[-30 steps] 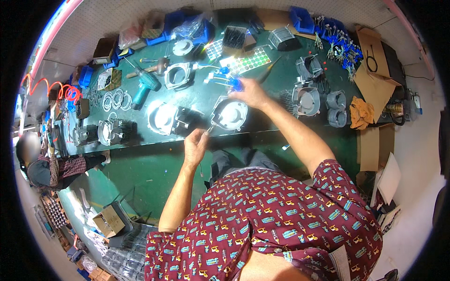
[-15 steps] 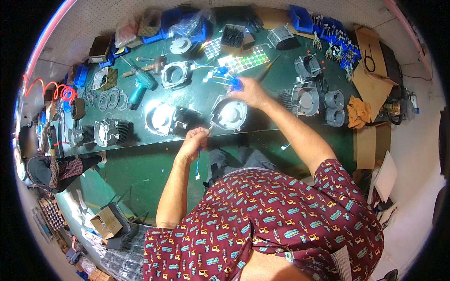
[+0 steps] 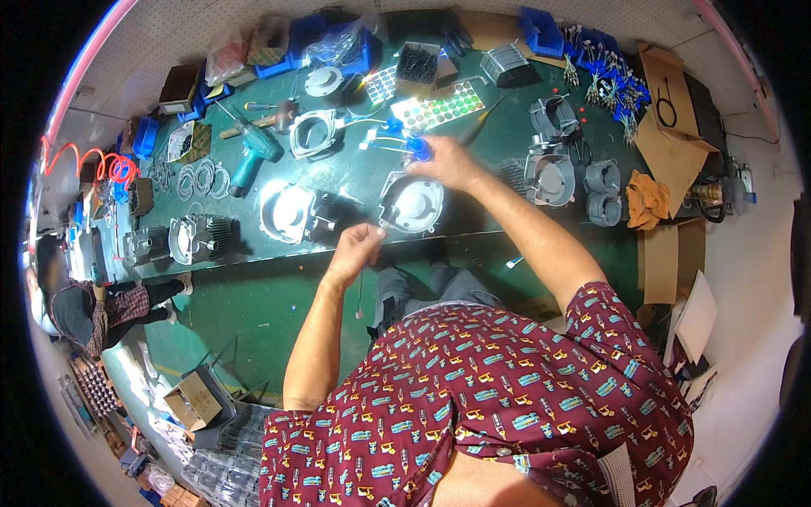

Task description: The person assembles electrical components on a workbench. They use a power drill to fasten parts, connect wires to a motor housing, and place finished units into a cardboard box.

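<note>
A round grey metal housing [image 3: 412, 203] lies on the bench before me. At its near left rim my left hand [image 3: 357, 252] is closed in a pinch on a thin cable, whose connector end [image 3: 359, 314] hangs below the bench edge. Beyond the housing, my right hand [image 3: 445, 162] is wrapped round a small blue cylindrical part [image 3: 418, 149]. Blue and white wired pieces [image 3: 390, 127] lie beside that hand. To the left sits another housing [image 3: 287, 211], brightly lit, with a finned motor body beside it.
A teal cordless drill [image 3: 247, 160], a hammer [image 3: 283, 116] and an open ring housing [image 3: 314, 133] lie to the left. More housings [image 3: 553, 179] and an orange cloth [image 3: 647, 201] are at right. Blue bins [image 3: 541, 32] line the back. Another person [image 3: 84, 313] is at far left.
My left hand has moved slightly right and up to the housing's rim, its cable swinging. My right hand has shifted a little left with the blue part. The person at far left has moved.
</note>
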Demonstrator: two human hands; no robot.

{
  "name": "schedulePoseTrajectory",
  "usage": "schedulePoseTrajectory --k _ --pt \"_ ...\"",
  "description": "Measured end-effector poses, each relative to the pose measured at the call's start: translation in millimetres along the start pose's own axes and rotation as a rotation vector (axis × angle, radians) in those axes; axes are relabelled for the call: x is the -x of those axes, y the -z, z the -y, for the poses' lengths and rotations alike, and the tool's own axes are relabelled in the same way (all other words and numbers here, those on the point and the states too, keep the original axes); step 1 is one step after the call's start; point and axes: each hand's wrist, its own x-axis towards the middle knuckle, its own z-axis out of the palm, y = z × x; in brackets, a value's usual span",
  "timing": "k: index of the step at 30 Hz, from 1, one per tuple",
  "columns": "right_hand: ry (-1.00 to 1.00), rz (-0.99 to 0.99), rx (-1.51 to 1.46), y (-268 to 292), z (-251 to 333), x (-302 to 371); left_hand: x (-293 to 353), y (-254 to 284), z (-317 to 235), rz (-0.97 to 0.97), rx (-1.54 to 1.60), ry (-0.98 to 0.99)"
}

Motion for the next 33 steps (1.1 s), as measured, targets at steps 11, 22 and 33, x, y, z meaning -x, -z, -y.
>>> schedulePoseTrajectory --k 11,22,33 --pt "0.076 -0.201 -0.033 -18.2 -4.9 10.0 7.0 -40.7 21.6 -0.345 0.198 -0.075" --pt "0.064 -0.171 0.024 -16.7 3.0 11.0 -8.0 -39.7 26.8 -0.559 -0.76 -0.488" --pt "0.071 -0.17 -0.002 -19.6 -6.6 10.9 -4.4 -21.3 10.3 -0.185 0.248 0.023"
